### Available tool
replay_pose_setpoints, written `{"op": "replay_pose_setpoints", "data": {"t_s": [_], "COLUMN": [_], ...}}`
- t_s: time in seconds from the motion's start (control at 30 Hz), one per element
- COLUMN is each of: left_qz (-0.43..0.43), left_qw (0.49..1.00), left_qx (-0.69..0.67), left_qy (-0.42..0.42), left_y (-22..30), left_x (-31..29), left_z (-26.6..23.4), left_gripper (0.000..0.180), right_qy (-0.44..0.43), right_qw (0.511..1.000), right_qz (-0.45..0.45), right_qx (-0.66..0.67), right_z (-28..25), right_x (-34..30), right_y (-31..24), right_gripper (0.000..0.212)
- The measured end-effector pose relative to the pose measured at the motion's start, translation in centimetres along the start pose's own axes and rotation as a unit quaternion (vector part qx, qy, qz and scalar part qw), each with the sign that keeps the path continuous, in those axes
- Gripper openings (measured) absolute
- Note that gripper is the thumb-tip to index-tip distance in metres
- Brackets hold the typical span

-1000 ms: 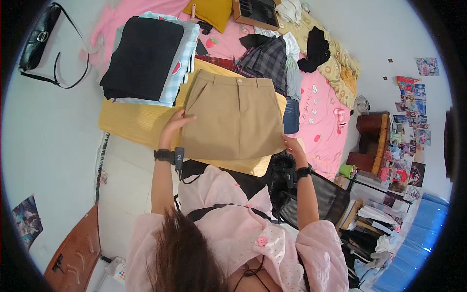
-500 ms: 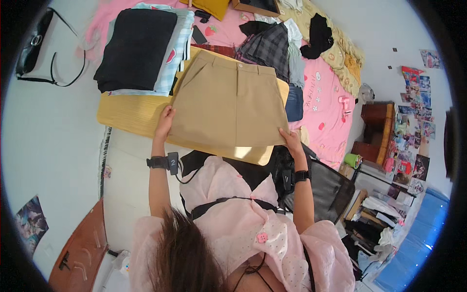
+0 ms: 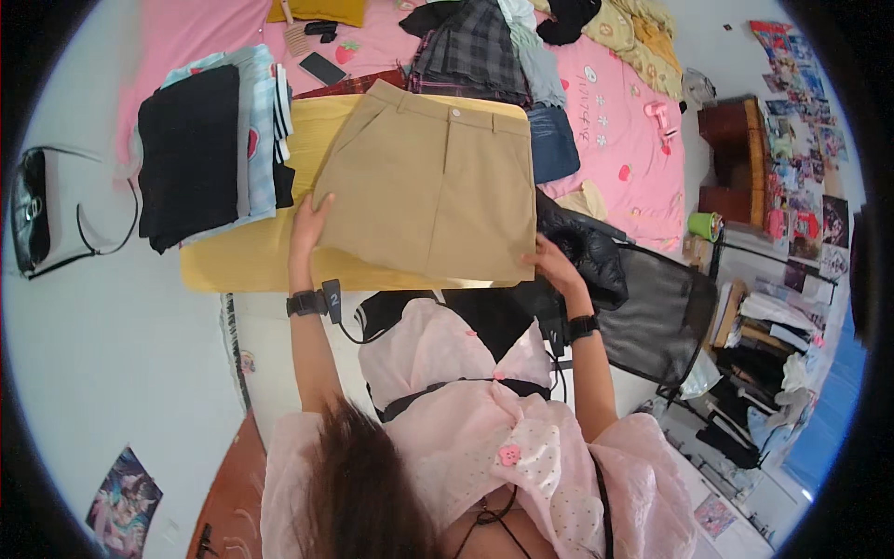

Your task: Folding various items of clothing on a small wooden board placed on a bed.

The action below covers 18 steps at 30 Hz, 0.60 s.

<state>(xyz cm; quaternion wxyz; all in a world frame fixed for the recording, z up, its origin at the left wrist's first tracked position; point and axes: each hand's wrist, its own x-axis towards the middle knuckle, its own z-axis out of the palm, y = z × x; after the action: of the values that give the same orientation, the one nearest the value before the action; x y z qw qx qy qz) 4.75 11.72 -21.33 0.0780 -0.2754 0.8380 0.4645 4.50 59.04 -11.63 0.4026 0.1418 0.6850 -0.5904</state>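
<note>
A tan skirt lies spread over the yellow wood-grain table, its waistband with a button at the far side and its hem toward me. At the hem's left corner, my left hand is closed on the edge, thumb on top. My right hand pinches the right hem corner, its other fingers partly under the cloth. To the left of the skirt stands a stack of folded clothes, black on top, with grey and light blue checked layers below.
Beyond the table is a pink bed cover with a phone, a plaid skirt and folded jeans. A black mesh chair with a puffy black garment stands at right. A black bag is at far left.
The view has shifted, so the stack and bed things sit differently in the picture. The skirt now lies flatter on the table, turned slightly, with both hands still at its hem corners.
</note>
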Motion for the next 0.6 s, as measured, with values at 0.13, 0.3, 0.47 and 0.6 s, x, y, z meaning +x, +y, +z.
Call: {"op": "replay_pose_setpoints", "data": {"t_s": [0.13,0.3,0.47,0.6], "left_qz": [0.011,0.08,0.093,0.161], "left_qw": [0.996,0.996,0.983,0.974], "left_qx": [0.034,-0.013,-0.13,-0.148], "left_qy": [-0.076,-0.036,-0.093,-0.055], "left_y": [1.7,-0.9,6.5,8.4], "left_x": [0.1,1.1,-1.1,-2.5], "left_z": [-1.2,-1.5,-0.2,1.9], "left_gripper": [0.047,0.045,0.056,0.057], "right_qy": [0.093,0.121,0.129,0.115], "right_qw": [0.991,0.989,0.984,0.974], "right_qz": [-0.018,-0.004,-0.102,-0.155], "right_qx": [0.099,0.08,0.062,0.118], "right_z": [-0.2,-0.7,-1.9,1.6], "right_x": [2.9,7.2,6.0,3.6], "right_y": [-1.4,-3.4,-7.0,-14.4], "right_gripper": [0.05,0.045,0.04,0.047]}}
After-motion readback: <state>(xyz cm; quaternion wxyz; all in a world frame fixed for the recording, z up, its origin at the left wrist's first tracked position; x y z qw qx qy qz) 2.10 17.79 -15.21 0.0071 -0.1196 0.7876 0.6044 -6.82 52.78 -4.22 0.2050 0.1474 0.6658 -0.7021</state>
